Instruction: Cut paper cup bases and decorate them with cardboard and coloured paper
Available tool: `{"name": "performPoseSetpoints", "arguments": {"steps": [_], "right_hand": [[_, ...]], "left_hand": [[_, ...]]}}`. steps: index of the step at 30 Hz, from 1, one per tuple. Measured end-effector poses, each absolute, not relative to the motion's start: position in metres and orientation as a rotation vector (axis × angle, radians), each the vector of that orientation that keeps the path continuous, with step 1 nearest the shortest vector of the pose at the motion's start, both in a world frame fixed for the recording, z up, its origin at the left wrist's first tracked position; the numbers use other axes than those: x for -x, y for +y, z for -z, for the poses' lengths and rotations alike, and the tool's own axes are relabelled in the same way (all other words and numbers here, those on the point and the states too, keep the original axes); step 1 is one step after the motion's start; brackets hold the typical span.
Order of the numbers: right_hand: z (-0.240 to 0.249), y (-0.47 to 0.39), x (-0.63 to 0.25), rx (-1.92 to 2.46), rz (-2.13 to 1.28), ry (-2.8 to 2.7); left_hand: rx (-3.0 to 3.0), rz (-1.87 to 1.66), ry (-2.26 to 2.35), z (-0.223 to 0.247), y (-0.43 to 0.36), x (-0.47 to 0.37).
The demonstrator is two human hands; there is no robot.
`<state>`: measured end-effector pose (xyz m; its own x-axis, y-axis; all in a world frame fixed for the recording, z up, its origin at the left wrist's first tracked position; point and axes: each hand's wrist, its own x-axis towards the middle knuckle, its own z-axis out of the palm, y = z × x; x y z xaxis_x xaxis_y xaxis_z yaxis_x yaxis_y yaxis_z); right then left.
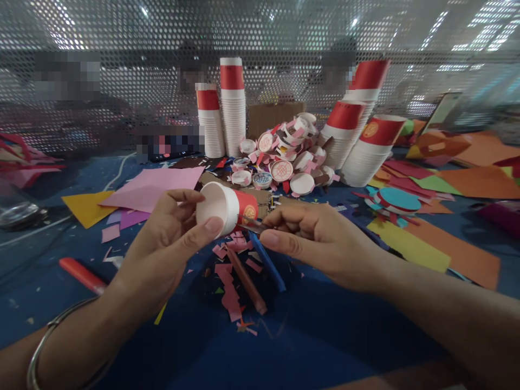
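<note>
My left hand (170,233) is wrapped round a red-and-white paper cup (231,208), thumb and fingers at its rim. The cup lies tilted on its side in the air, its open mouth toward the left. In a pinch, my right hand (309,233) grips a thin metal blade (252,222) whose tip touches the cup's red side; its handle is hidden in my fingers. Below the cup, a brown marker (246,279), a blue marker (268,262) and pink paper scraps (229,292) lie on the blue table (325,336).
Tall cup stacks stand at back centre (233,108) and back right (368,146). Between them is a pile of cut cup bottoms (281,170) with pink paper. Coloured sheets lie left (154,187) and right (463,249). A red marker (83,275) is near my left wrist.
</note>
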<state>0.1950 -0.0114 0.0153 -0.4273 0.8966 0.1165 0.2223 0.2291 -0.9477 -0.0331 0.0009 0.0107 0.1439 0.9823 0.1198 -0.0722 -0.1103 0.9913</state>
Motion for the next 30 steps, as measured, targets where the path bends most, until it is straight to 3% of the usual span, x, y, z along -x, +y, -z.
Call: {"name": "performPoseSetpoints", "arguments": {"steps": [30], "right_hand": [[-0.007,-0.011,-0.190,0.943,-1.393,-1.751]], "left_hand": [[-1.532,-1.299,0.895,0.006,0.002,0.030]]}}
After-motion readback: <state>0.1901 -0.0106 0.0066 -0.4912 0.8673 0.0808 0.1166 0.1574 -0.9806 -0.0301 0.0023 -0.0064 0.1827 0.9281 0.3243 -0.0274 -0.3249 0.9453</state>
